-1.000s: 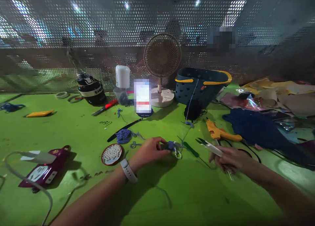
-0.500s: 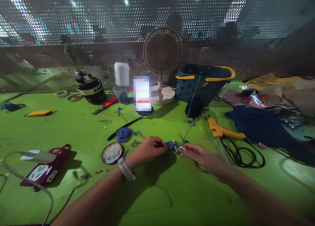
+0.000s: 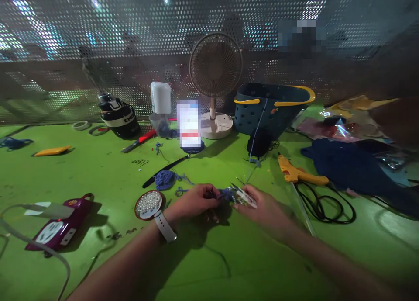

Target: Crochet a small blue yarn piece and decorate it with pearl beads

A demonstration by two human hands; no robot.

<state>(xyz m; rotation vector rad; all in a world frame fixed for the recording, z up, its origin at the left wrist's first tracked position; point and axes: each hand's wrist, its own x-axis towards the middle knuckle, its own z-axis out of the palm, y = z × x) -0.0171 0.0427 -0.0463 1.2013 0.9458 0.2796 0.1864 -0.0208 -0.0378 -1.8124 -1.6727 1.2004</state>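
Note:
My left hand (image 3: pixel 199 199), with a white strap on its wrist, is closed in a pinch on a small blue-purple crochet piece (image 3: pixel 225 193). Clear, shiny bits show at the right side of that piece. White thread snips (image 3: pixel 246 197) with dark pointed blades are gripped in my right hand (image 3: pixel 264 208), their tips angled up and left beside the yarn work. Left of my hands lie a larger crocheted blue piece (image 3: pixel 164 180) and a round red-rimmed dish (image 3: pixel 136 210) of white pearl beads.
At right are a yellow glue gun (image 3: pixel 296 172) with a coiled black cord and dark blue cloth (image 3: pixel 347 167). Behind stand a fan (image 3: pixel 216 67), a phone (image 3: pixel 190 126) and a blue basket (image 3: pixel 275 113). A purple power strip (image 3: pixel 62 229) with a cable is at left.
The white snips now show clearly in my right hand, blades pointing toward the crochet piece. My right hand has turned over them; my left hand has barely moved.

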